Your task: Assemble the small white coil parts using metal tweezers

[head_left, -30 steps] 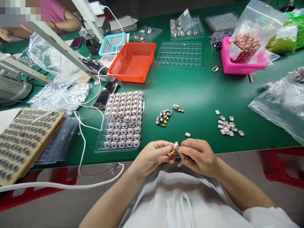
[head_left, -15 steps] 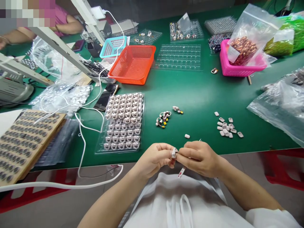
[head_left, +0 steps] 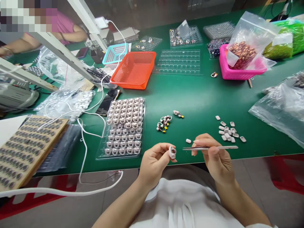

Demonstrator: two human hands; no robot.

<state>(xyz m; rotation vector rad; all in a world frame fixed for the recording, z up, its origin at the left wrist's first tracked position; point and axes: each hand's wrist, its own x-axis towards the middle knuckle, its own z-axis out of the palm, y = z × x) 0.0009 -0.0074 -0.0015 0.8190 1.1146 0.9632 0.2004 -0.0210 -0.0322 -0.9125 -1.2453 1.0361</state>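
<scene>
Between the thumb and fingers of my left hand (head_left: 155, 163) is a small pale earbud shell (head_left: 172, 152), its dark hollow side showing. My right hand (head_left: 215, 156) pinches a pair of metal tweezers (head_left: 209, 148), held level with the tips pointing left at the shell, a short gap away. A single white cap (head_left: 188, 141) lies on the table just beyond the tweezers. Several similar caps (head_left: 227, 130) are heaped to the right. Small wired parts with yellow bits (head_left: 165, 122) sit in a cluster ahead of my left hand.
A clear tray of pale shells (head_left: 124, 126) stands left of my hands. Further back are an orange basket (head_left: 135, 71), a clear tray (head_left: 179, 61) and a pink basket (head_left: 242, 74) holding a bag of copper-coloured parts. A white cable (head_left: 83, 158) hangs over the table edge. Another person's arm (head_left: 73, 34) rests far left.
My hands have moved apart. The right hand has drawn off to the right and turned the tweezers level, tips leftward. My left hand keeps the shell, whose hollow side now shows.
</scene>
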